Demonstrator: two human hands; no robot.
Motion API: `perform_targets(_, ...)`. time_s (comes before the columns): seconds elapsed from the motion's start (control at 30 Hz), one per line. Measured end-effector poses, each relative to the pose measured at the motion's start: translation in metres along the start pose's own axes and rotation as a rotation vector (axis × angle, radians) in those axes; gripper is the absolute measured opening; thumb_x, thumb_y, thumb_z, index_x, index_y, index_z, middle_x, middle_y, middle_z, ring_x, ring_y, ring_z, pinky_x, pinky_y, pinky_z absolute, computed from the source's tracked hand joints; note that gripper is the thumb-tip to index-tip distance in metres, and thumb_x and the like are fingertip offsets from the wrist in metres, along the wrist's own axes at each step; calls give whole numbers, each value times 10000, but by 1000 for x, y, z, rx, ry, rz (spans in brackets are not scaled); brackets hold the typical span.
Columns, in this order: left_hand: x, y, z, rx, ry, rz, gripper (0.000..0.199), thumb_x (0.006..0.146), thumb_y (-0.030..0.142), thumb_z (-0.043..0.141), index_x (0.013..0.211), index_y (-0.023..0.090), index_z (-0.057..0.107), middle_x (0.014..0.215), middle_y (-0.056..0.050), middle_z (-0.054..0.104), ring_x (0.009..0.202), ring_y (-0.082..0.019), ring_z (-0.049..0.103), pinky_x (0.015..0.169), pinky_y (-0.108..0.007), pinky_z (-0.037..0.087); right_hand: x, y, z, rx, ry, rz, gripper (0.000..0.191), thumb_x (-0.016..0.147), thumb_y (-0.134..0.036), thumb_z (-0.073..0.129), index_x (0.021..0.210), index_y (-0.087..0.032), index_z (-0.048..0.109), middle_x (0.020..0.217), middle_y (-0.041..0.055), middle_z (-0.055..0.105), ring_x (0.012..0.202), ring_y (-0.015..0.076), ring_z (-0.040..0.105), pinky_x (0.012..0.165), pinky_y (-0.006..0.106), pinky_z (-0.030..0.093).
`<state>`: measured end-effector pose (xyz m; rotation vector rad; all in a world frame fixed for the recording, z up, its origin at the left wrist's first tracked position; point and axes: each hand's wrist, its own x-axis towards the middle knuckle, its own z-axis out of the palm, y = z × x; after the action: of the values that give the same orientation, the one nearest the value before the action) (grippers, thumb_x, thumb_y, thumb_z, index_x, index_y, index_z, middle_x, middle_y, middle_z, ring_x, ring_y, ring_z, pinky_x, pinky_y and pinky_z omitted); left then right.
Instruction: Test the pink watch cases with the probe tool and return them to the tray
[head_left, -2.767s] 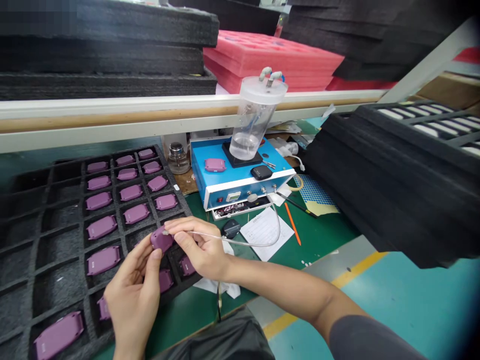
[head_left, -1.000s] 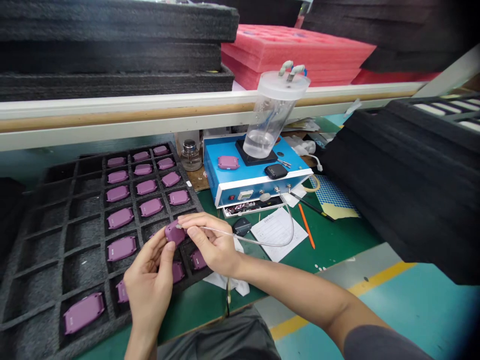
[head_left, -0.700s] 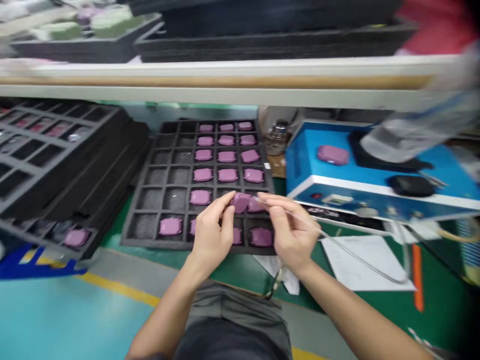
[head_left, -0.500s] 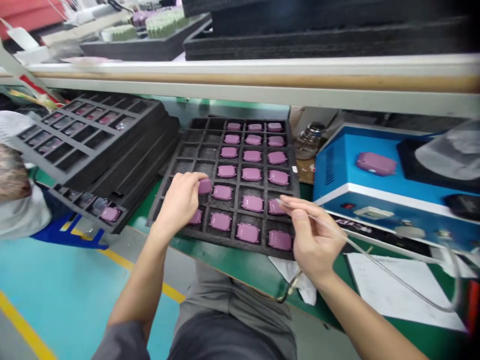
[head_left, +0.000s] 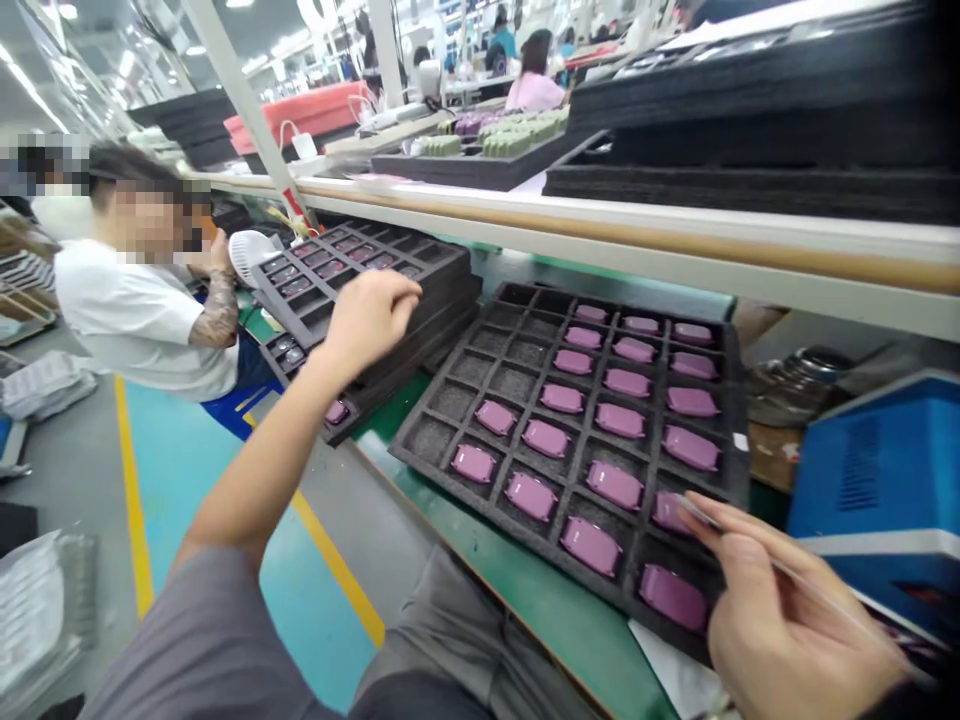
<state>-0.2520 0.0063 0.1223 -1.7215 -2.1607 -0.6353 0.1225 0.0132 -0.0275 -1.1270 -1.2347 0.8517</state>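
Observation:
My left hand (head_left: pixel 375 318) is raised over the stack of black foam trays (head_left: pixel 424 335) on the left. Its fingers bend loosely, and nothing shows between them. A thin clear tube (head_left: pixel 814 590) with a slim tip is pinched between the thumb and fingers of my right hand (head_left: pixel 780 610). That tip is by a purple watch case (head_left: pixel 670 511) in the right part of the black compartment tray (head_left: pixel 442 440). Similar cases fill many compartments; one (head_left: pixel 495 417) lies in the second row from the front, behind the front-left case (head_left: pixel 473 462).
A blue machine (head_left: pixel 877 480) stands at the right, beside a glass jar (head_left: pixel 799 380). The shelf rail (head_left: pixel 600 240) crosses above the tray. A co-worker in a white shirt (head_left: pixel 135 310) sits at the left. The green bench edge (head_left: pixel 487 575) runs below the tray.
My left hand has let go of a purple watch case, now in the tray's second row, and moved left over the tray stack. My view has turned left; my right hand keeps its tube.

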Motion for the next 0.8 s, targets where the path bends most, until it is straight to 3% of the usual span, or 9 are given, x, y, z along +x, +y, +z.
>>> perform_targets(0.07, 37, -17, -7, 30, -47, -131, 159, 898, 181, 659, 965, 120, 790, 1082, -78, 811, 1108, -205, 721, 1142, -384, 456, 0, 1, 0, 6, -1, -12, 358, 844, -602, 766, 857, -246, 789, 961, 116, 800, 780, 290, 780, 864, 569, 657)
perform_targets(0.17, 76, -30, -7, 14, -86, -201, 65, 829, 198, 737, 786, 158, 763, 931, -42, 817, 1077, -216, 750, 1124, -383, 480, 1, 6, 0, 52, 7, -67, 238, 870, -492, 783, 846, -256, 798, 920, 99, 803, 741, 277, 776, 856, 554, 671)
perform_targets(0.3, 83, -22, -15, -14, -82, -239, 80, 756, 157, 787, 696, 137, 737, 868, -29, 796, 1137, -275, 748, 1143, -449, 474, 3, 11, 0, 85, -13, -132, 205, 927, -397, 741, 902, -199, 788, 950, 81, 806, 801, 241, 791, 892, 519, 679)
perform_targets(0.37, 63, 3, -13, -103, -28, -201, 88, 818, 182, 732, 806, 104, 771, 909, -24, 793, 1148, -284, 741, 1135, -476, 478, 4, 12, 1, 101, -4, -149, 197, 940, -375, 731, 904, -188, 784, 956, 81, 808, 848, 235, 797, 883, 488, 684)
perform_targets(0.43, 28, 43, 3, -359, 112, -126, 189, 892, 195, 663, 988, 97, 793, 992, -26, 802, 1106, -276, 751, 1090, -469, 518, 6, 12, 3, 121, -3, -169, 183, 950, -354, 721, 905, -189, 784, 957, 83, 808, 894, 237, 799, 872, 466, 688)
perform_targets(0.5, -19, 93, 32, -536, 60, -33, 253, 934, 215, 618, 1108, 161, 793, 1090, -26, 812, 1029, -209, 770, 974, -353, 591, 8, 12, 3, 134, -5, -193, 163, 965, -328, 703, 917, -196, 786, 966, 83, 810, 928, 235, 799, 873, 452, 690)
perform_targets(0.63, -97, 183, 96, -1138, -252, -242, 223, 856, 206, 717, 1060, 148, 788, 952, -82, 824, 825, -194, 790, 745, -278, 642, 13, 14, 3, 175, -2, -209, 135, 997, -278, 657, 978, -217, 775, 1017, 76, 807, 999, 224, 793, 924, 441, 682)
perform_targets(0.7, -109, 207, 115, -1274, -308, -325, 224, 828, 227, 750, 1035, 146, 777, 911, -80, 820, 785, -184, 787, 723, -265, 644, 15, 14, 3, 201, -8, -217, 136, 1009, -271, 638, 999, -225, 765, 1034, 77, 804, 1038, 228, 788, 942, 443, 678)
perform_targets(0.8, -106, 217, 124, -1330, -307, -354, 226, 804, 245, 787, 1007, 148, 765, 890, -73, 815, 775, -170, 782, 720, -247, 642, 17, 12, 3, 209, -42, -237, 139, 1016, -268, 621, 1017, -234, 756, 1051, 78, 804, 1064, 228, 785, 944, 433, 678)
